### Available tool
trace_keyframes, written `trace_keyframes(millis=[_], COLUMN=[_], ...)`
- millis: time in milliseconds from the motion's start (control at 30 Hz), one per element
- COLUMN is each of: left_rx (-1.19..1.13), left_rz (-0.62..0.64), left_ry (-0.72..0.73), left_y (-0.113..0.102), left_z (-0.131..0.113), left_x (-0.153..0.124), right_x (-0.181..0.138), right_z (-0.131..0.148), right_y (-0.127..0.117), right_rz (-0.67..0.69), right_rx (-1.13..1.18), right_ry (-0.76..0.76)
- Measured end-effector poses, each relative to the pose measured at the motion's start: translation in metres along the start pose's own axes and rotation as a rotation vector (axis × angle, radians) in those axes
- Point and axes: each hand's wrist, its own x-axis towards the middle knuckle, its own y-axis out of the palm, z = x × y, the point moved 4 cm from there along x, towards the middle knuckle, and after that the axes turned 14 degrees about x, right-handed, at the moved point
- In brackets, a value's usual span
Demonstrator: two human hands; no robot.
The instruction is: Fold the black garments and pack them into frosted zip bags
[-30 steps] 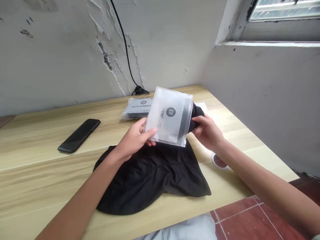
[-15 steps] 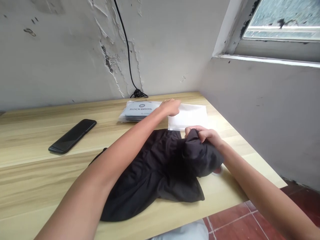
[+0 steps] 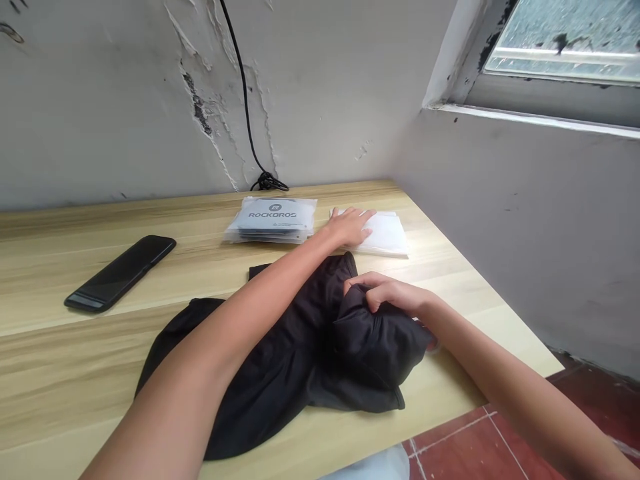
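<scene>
My left hand (image 3: 351, 225) lies flat with fingers spread on a white plastic pouch (image 3: 387, 235) at the back right of the table. In my right hand (image 3: 393, 293) a bunched part of a black cloth garment (image 3: 280, 353) is gripped between thumb and fingers. The rest of the garment spreads over the table under my left forearm, which hides part of it. Just left of my left hand lies a stack of clear zip pouches (image 3: 273, 219) marked ROCKBROS.
A black phone (image 3: 121, 272) lies on the wooden table (image 3: 40, 373) at left. Coiled black cable (image 3: 270, 181) rests against the peeling wall. Something small and reddish (image 3: 433, 344) sits partly hidden beneath my right wrist. The table's right edge borders a red tiled floor (image 3: 460, 440).
My left hand has opened out and now presses flat on the white pouch. My right hand, holding the black garment, has moved slightly left and down.
</scene>
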Motion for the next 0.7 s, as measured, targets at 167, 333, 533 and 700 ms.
trace_keyframes(millis=[167,333,533,700], left_rx=[-0.033,-0.121,-1.040,-1.473], left_rz=[-0.007,-0.272,-0.163,0.034], left_ry=[-0.049,-0.087,-0.093,-0.226], left_y=[0.009,-0.005,-0.018,-0.006], left_z=[0.002,-0.006,-0.003,-0.003], left_x=[0.012,-0.011,-0.105,-0.178], right_x=[-0.001,-0.005,-0.011,0.000], right_z=[-0.002,0.001,0.009,-0.001], right_y=[0.003,-0.003,-0.018,-0.004], right_rz=[-0.019,-0.148,-0.307,-0.408], right_rx=[0.026,0.275,0.472,0.315], right_ry=[0.058,-0.030,-0.262,-0.308])
